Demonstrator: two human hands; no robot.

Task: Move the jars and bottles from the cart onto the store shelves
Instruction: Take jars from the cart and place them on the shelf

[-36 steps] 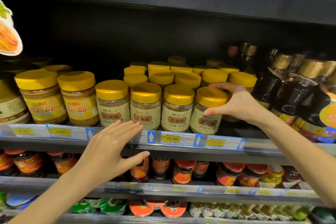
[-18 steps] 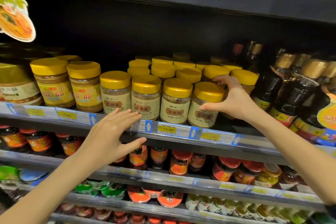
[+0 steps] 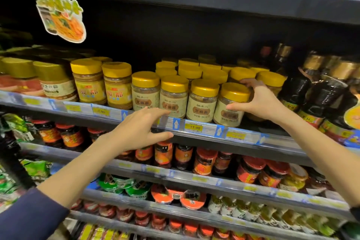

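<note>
The jar (image 3: pixel 227 117) stands at the right end of the front row on the shelf (image 3: pixel 272 142), just beside three matching jars (image 3: pixel 174 99) and level with them. Over the last second it has barely shifted against its neighbours; what has moved most is my view, which has swung left and up. I still have the right hand (image 3: pixel 261 101) clamped on it, thumb across the label and fingers curled behind the lid, much as a second ago. The left hand (image 3: pixel 138 128) remains spread and holding nothing, hovering in front of the shelf's edge below the second jar.

I judge this jar is as good as placed: it looks seated, and I am only squaring it to the row. Letting go is what remains. Dark bottles (image 3: pixel 303 91) crowd close on the right, so I should draw the hand straight back. The cart is out of view, so I cannot tell how much stock is left.
</note>
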